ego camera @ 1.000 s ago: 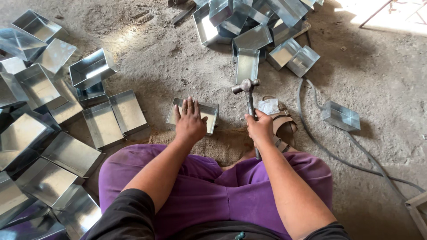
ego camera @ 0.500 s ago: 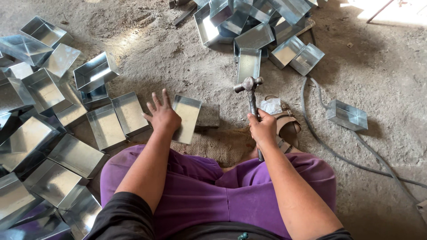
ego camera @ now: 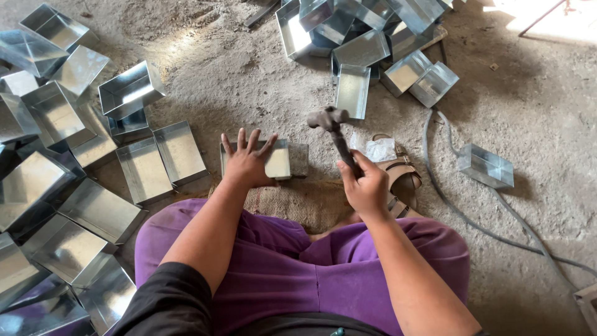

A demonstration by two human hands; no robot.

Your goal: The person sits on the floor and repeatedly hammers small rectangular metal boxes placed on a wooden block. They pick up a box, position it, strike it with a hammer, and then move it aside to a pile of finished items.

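While half hidden under the spread left hand (ego camera: 247,163), a metal tray (ego camera: 278,159); right hand's (ego camera: 365,185) grip tight around a hammer (ego camera: 334,133).

metal tray (ego camera: 278,160): shiny, rectangular, flat on floor | hammer (ego camera: 334,132): dark, head raised, tilted

left hand (ego camera: 247,163) flat on metal tray (ego camera: 277,159) | right hand (ego camera: 365,186) grips hammer (ego camera: 334,133)

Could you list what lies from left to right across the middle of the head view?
Trays on the left → left hand on a tray → hammer in the right hand → sandal → hose → lone tray.
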